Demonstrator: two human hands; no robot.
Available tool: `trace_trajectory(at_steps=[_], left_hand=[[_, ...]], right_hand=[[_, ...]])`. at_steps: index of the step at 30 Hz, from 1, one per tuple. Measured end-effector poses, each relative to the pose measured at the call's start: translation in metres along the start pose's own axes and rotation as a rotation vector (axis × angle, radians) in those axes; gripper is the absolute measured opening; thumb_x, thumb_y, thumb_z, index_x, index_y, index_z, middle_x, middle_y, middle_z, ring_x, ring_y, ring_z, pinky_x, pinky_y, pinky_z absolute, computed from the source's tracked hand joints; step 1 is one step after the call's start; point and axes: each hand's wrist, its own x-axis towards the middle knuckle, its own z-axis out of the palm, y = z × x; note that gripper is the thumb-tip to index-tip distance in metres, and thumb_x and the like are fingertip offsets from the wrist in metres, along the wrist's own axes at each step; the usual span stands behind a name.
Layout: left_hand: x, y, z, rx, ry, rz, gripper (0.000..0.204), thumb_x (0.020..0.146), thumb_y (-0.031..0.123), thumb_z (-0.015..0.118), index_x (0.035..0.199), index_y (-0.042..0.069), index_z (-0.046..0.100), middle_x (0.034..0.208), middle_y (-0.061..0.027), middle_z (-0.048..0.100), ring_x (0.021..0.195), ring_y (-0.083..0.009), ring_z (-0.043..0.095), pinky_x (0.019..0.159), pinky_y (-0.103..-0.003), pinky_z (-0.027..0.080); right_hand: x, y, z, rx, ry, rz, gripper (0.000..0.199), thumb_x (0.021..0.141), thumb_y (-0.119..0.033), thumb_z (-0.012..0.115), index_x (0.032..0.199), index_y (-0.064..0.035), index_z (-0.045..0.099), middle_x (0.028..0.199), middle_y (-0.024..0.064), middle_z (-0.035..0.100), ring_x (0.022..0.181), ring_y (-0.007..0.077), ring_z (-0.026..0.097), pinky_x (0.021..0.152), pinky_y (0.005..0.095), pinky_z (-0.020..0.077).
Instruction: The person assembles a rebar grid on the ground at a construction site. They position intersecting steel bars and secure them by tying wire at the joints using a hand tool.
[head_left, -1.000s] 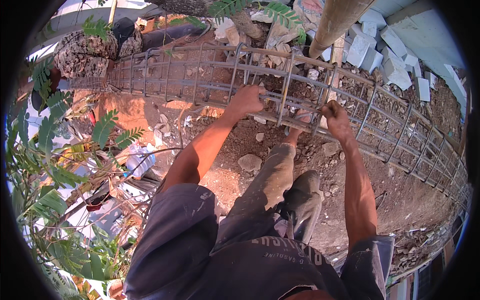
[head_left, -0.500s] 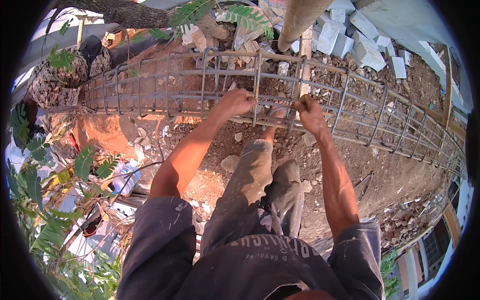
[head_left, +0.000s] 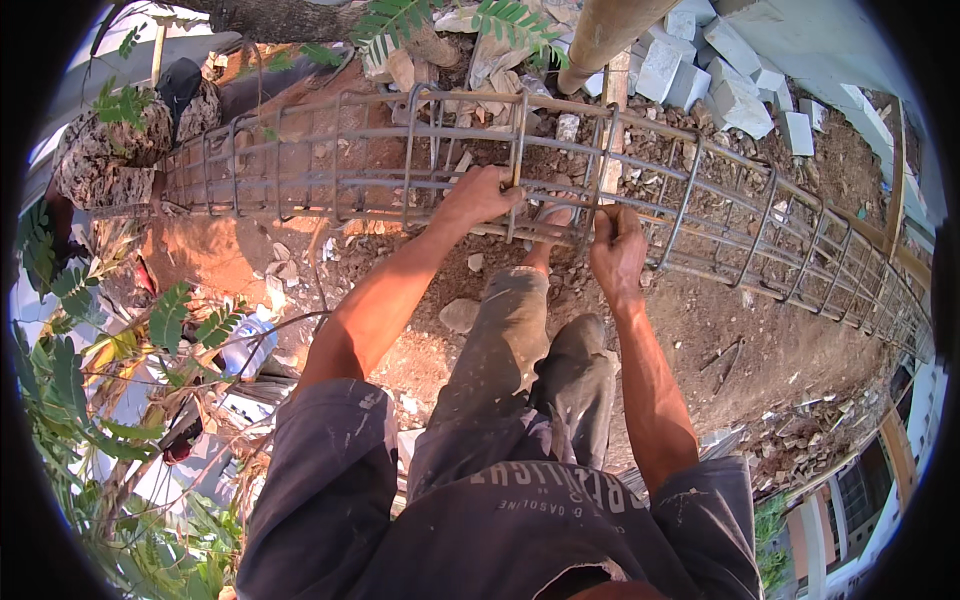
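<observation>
A long rebar cage [head_left: 455, 186] of rusty bars and square stirrups stretches across in front of me. My left hand [head_left: 482, 196] is closed at the near side of the cage, its fingers against an upright stirrup [head_left: 518, 150]. To the right, my right hand [head_left: 618, 250] is closed in a pinch by the near lower bars, beside another stirrup [head_left: 604, 150]. Whatever its fingertips hold is too small to make out. Between the two hands, my foot [head_left: 552, 222] shows on the soil under the bars.
White blocks [head_left: 735, 100] lie heaped at the far right, near a wooden post [head_left: 608, 40]. A person in patterned clothing [head_left: 110, 150] is at the cage's left end. Leafy branches [head_left: 75, 390] crowd the left side. A stone [head_left: 459, 315] and rubble lie on the soil.
My right hand has come down toward me and turned, its fingers now pinched lower. My left hand stays at the same stirrup with its fingers slightly shifted.
</observation>
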Motion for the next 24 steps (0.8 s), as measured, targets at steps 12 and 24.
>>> trace_trajectory(at_steps=[12, 24], left_hand=[[0.010, 0.018, 0.009, 0.202, 0.102, 0.045, 0.054, 0.095, 0.040, 0.048, 0.119, -0.008, 0.053, 0.087, -0.0323, 0.065, 0.084, -0.0449, 0.066, 0.077, -0.053, 0.054], [0.019, -0.027, 0.001, 0.019, 0.002, 0.097, 0.049, 0.094, 0.032, 0.052, 0.121, -0.009, 0.051, 0.096, -0.0312, 0.064, 0.095, -0.0427, 0.063, 0.087, -0.050, 0.049]], right_hand=[[-0.080, 0.021, 0.125, 0.086, -0.199, 0.143, 0.032, 0.088, -0.027, 0.067, 0.091, 0.0040, 0.065, 0.070, 0.0134, 0.063, 0.061, 0.0187, 0.056, 0.059, 0.0342, 0.0466], [-0.066, -0.036, 0.114, 0.027, -0.166, 0.020, 0.025, 0.080, -0.020, 0.072, 0.096, -0.0015, 0.073, 0.093, 0.0315, 0.066, 0.092, 0.0457, 0.063, 0.085, 0.0454, 0.0498]])
